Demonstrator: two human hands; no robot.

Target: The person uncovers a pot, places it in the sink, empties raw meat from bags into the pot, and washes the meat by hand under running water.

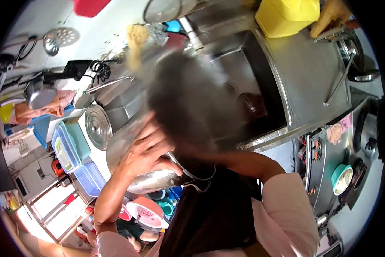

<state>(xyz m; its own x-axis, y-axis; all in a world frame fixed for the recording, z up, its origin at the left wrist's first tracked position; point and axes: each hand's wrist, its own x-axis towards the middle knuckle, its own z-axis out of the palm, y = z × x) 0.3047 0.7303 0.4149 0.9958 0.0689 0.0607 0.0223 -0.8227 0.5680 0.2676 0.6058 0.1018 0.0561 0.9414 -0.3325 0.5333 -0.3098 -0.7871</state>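
Note:
My left hand [148, 147] is over a large shiny metal pot [156, 182]. Its fingers are bent against the metal, and its thumb is at a thin wire handle [191, 174]. The pot is tilted beside the sink counter, close to my dark apron [209, 214]. From the right, my right forearm [248, 165] reaches in to the middle. A dark, smeared patch hides my right hand and part of the pot, so what that hand touches cannot be made out.
A steel sink basin [265, 77] lies ahead, with a yellow container [286, 17] on its far edge. To the left are a round metal lid [98, 127], a blue basket [90, 177] and hanging utensils. Pink basins [146, 213] stand below. A stove front [314, 162] is at the right.

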